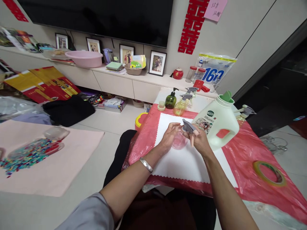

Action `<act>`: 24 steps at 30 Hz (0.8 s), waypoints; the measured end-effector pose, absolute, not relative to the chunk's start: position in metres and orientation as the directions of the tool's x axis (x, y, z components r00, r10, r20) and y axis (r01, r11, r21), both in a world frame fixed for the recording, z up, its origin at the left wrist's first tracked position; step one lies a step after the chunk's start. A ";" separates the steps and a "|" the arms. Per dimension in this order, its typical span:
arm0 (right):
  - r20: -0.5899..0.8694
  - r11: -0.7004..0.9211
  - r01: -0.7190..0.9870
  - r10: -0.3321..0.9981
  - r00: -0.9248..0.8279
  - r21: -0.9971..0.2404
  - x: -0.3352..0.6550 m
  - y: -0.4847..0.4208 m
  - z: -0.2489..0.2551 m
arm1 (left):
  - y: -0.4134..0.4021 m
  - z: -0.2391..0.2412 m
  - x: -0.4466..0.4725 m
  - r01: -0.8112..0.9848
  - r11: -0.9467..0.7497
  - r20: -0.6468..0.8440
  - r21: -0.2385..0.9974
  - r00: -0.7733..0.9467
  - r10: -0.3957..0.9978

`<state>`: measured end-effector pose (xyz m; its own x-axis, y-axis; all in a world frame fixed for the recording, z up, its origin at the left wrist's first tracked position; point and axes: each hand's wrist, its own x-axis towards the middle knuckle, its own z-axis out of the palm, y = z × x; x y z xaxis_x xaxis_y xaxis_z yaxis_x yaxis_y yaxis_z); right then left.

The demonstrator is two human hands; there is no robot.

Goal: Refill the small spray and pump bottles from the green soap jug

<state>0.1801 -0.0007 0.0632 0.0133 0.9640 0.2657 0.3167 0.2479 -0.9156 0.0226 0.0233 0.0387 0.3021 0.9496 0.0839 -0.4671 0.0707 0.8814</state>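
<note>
Both hands (169,135) hold one pink spray bottle (179,142) between them.

From our head we look forward and down over a red-covered table (244,159): left hand (169,136) and right hand (200,140) near, television (103,19) farther.

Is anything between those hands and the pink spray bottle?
Nothing visible: the left hand is against the pink spray bottle, the right hand holds the grey spray head at its top, and the pale jug stands beyond, not between.
</note>
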 end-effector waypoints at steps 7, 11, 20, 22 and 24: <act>0.241 0.253 0.371 0.967 -0.078 -0.894 0.181 -0.002 0.077 | 0.010 0.014 0.003 -0.243 -0.033 0.132 0.969 0.400 0.907; 0.245 0.255 0.396 0.966 -0.076 -0.882 0.181 0.000 0.079 | 0.005 0.003 0.010 -0.190 -0.129 0.182 0.973 0.295 0.938; 0.268 0.217 0.375 0.960 0.086 -0.901 0.177 -0.004 0.072 | 0.004 -0.008 0.011 -0.072 -0.262 0.271 0.962 0.296 0.916; 0.273 0.209 0.346 0.951 0.147 -0.915 0.178 -0.005 0.078 | 0.003 -0.009 0.011 -0.043 -0.276 0.275 0.960 0.314 0.909; 0.286 0.213 0.321 0.937 0.202 -0.923 0.180 -0.008 0.088 | 0.002 -0.011 0.012 -0.021 -0.280 0.271 0.960 0.335 0.903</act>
